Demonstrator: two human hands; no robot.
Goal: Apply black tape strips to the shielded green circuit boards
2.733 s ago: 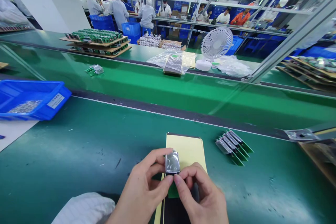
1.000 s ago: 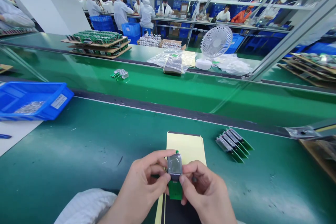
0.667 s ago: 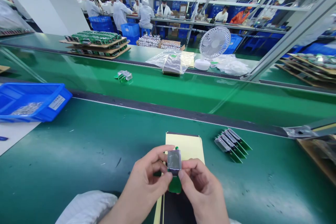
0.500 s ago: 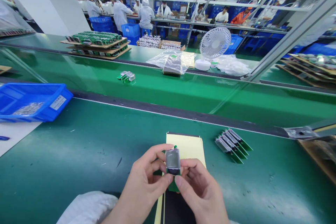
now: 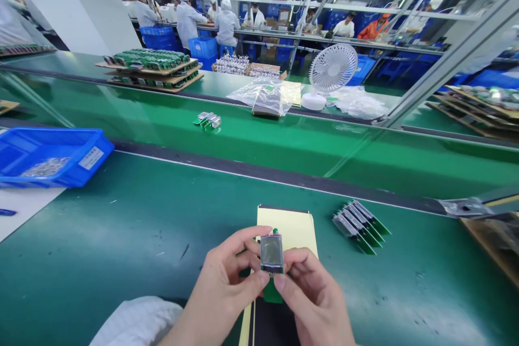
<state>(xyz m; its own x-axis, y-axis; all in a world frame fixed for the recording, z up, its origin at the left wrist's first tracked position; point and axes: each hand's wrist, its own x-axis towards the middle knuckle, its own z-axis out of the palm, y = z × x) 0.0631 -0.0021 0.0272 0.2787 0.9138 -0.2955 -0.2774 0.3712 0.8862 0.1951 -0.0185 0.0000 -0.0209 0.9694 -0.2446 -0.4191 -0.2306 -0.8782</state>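
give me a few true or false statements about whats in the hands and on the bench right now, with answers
1. Both hands, left hand and right hand, pinch one small display module. True.
2. The module is held over a yellow sheet. True.
3. The blue bin sits on the person's right. False: it is at far left.
4. The row of finished modules lies left of the yellow sheet. False: it lies to its right.
5. A white fan stands beyond the conveyor belt. True.
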